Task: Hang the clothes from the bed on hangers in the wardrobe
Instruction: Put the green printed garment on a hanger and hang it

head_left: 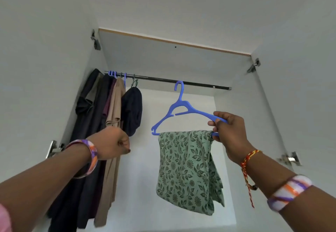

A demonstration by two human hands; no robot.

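A blue plastic hanger (180,106) carries a folded green leaf-print garment (187,170) draped over its lower bar. Its hook sits at the dark wardrobe rail (200,83), right at the rail's front; whether it rests on the rail is unclear. My right hand (229,131) grips the hanger's right end, fingers curled round the arm and the bar. My left hand (111,142) hovers to the left, fingers curled in, holding nothing, just in front of the hanging clothes.
Several dark, maroon and beige garments (101,122) hang bunched at the rail's left end on blue hangers. The wardrobe's top panel (163,53) lies above, with open doors and metal hinges (253,66) at both sides. A white back wall (174,104) shows behind.
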